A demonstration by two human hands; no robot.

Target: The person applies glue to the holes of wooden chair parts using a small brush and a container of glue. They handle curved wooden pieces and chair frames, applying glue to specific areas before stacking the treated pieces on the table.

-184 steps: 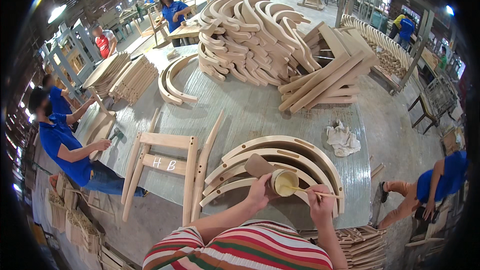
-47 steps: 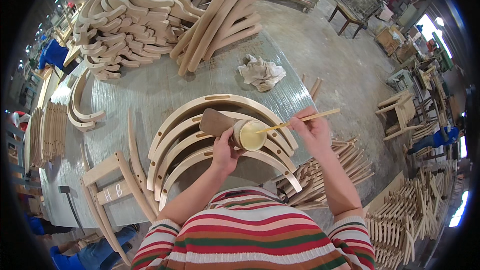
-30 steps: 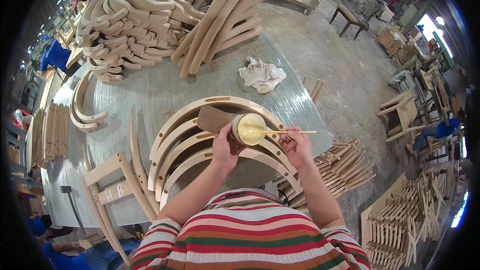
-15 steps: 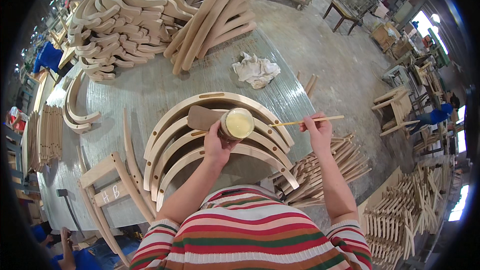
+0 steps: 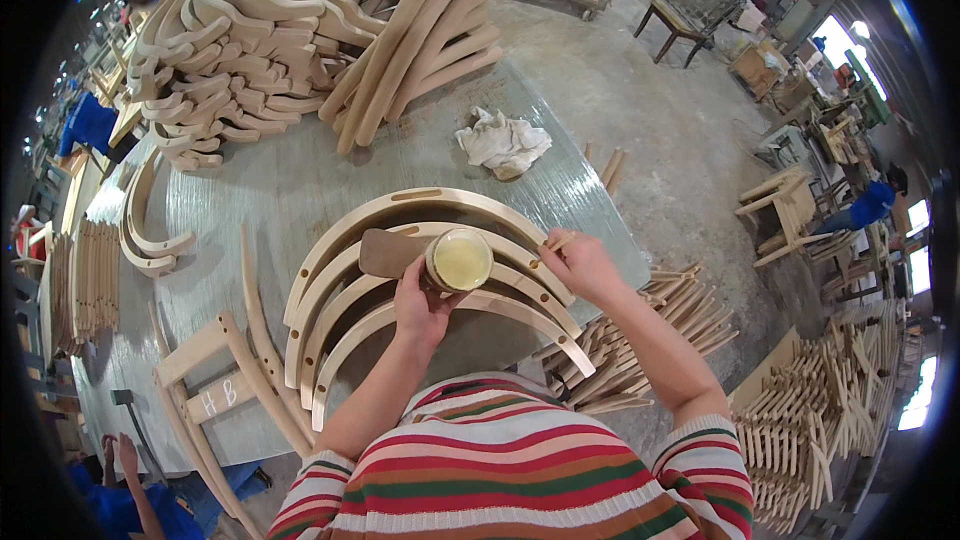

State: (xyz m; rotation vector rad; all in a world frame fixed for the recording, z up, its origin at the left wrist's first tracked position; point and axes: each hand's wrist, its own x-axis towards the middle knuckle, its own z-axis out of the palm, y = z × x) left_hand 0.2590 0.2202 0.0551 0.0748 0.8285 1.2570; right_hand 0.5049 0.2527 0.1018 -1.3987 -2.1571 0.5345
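My left hand (image 5: pixel 420 302) is wrapped round a jar (image 5: pixel 462 260) of pale yellow liquid, held over several curved wooden rails (image 5: pixel 420 196). A flat brown piece (image 5: pixel 386 253) juts out from the jar's left side; whether it is joined to the jar I cannot tell. My right hand (image 5: pixel 582 265) pinches a thin wooden stick (image 5: pixel 563 238), mostly hidden by the fingers. The fingertips are at the right part of a rail, close to one of its dark holes. Whether the stick's tip is inside the hole is hidden.
Stacked curved wooden parts (image 5: pixel 230 50) and a crumpled white cloth (image 5: pixel 503 143) lie on the plastic-covered table (image 5: pixel 300 165). A wooden chair frame (image 5: pixel 225 370) rests at the left. Bundled sticks (image 5: pixel 670 325) stand at the right. A co-worker's hands (image 5: pixel 122 455) show at lower left.
My right hand has moved left with the stick, down to the rail's right part. The jar in my left hand has shifted slightly left and nearer to me.
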